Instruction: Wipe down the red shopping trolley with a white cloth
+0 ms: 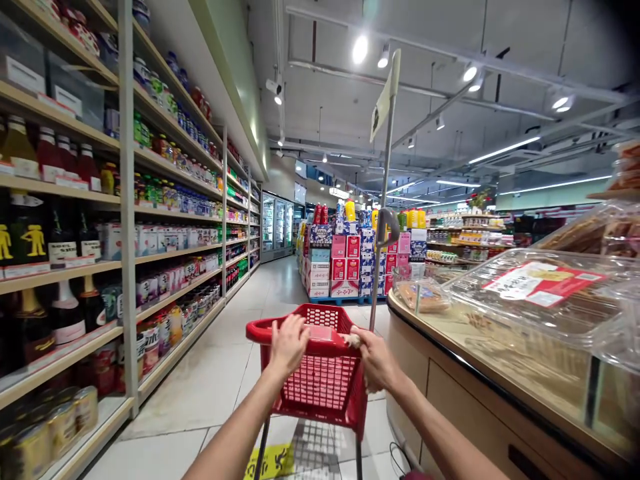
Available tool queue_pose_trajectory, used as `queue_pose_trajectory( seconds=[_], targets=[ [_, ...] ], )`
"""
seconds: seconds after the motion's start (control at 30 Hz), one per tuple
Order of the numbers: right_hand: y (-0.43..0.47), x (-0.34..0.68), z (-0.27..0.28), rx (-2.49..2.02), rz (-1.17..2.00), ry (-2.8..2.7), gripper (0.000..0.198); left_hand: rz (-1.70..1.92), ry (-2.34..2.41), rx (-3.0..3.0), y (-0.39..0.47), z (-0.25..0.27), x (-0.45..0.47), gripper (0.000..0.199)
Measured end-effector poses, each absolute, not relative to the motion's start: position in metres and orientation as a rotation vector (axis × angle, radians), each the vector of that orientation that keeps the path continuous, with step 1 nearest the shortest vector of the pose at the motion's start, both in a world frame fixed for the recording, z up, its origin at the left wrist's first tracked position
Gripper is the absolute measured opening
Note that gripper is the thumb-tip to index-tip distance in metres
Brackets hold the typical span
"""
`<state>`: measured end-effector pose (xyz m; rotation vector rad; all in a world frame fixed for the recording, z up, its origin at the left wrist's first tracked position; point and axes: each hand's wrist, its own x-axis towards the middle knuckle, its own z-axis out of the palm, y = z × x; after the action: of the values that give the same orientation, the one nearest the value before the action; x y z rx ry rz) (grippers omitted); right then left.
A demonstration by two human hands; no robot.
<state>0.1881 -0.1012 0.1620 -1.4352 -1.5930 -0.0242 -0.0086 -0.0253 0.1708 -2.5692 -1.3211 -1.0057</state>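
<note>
A red plastic shopping cart (320, 380) stands right in front of me, its mesh basket facing up the aisle. My left hand (290, 343) lies over the left part of its handle (320, 347), fingers bent across the top. At the right corner of the handle, my right hand (375, 360) is closed round the bar. Something small and whitish shows by its fingers; I cannot make out what it is. A tall metal pole (385, 180) with a pale flag (384, 100) rises beside the right hand. The inside of the basket is mostly hidden.
Shelves (175, 257) with bottles, cans and cartons line the left side. On the right, a rounded counter (430, 360) holds clear plastic food boxes (530, 287), close to the cart. Stacked drink cartons (345, 260) stand ahead; the tiled aisle (270, 283) passes to their left toward glass-door fridges (277, 220).
</note>
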Motion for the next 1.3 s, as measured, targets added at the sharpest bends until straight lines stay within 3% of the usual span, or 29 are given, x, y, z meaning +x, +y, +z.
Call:
queue_pose_trajectory(
  seconds=[0.1, 0.27, 0.47, 0.63, 0.83, 0.93, 1.03, 1.17, 1.3],
  targets=[
    [-0.097, 0.196, 0.161, -1.587, -0.118, -1.474, 0.040, -1.071, -1.396, -2.462, -0.021, 0.166, -0.009, 0.040],
    [-0.084, 0.163, 0.145, -1.458, -0.281, -1.627, 0.044, -1.126, -1.298, -2.437, -0.037, 0.157, 0.008, 0.037],
    [-0.082, 0.207, 0.138, -1.678, -0.366, -1.414, 0.045, -1.145, -1.240, -2.450, -0.045, 0.157, 0.009, 0.034],
    [-0.086, 0.175, 0.139, -1.476, -0.404, -1.626, 0.047, -1.110, -1.229, -2.470, -0.040, 0.158, 0.005, 0.036],
    [-0.096, 0.171, 0.168, -1.587, -0.282, -1.489, 0.042, -1.020, -1.207, -2.537, -0.037, 0.165, -0.003, 0.038],
    [-0.100, 0.168, 0.177, -1.603, -0.303, -1.451, 0.037, -1.200, -1.208, -2.489, -0.037, 0.175, 0.015, 0.043],
    [-0.094, 0.166, 0.181, -1.444, -0.073, -1.423, 0.048, -1.385, -0.994, -2.648, -0.033, 0.188, 0.053, 0.048],
    [-0.096, 0.186, 0.177, -1.348, 0.028, -1.224, 0.052, -1.096, -0.700, -2.917, -0.028, 0.191, 0.103, 0.045],
    [-0.106, 0.207, 0.174, -1.377, -0.023, -1.242, 0.054, -0.968, -0.540, -2.779, -0.011, 0.181, 0.100, 0.039]
  ],
)
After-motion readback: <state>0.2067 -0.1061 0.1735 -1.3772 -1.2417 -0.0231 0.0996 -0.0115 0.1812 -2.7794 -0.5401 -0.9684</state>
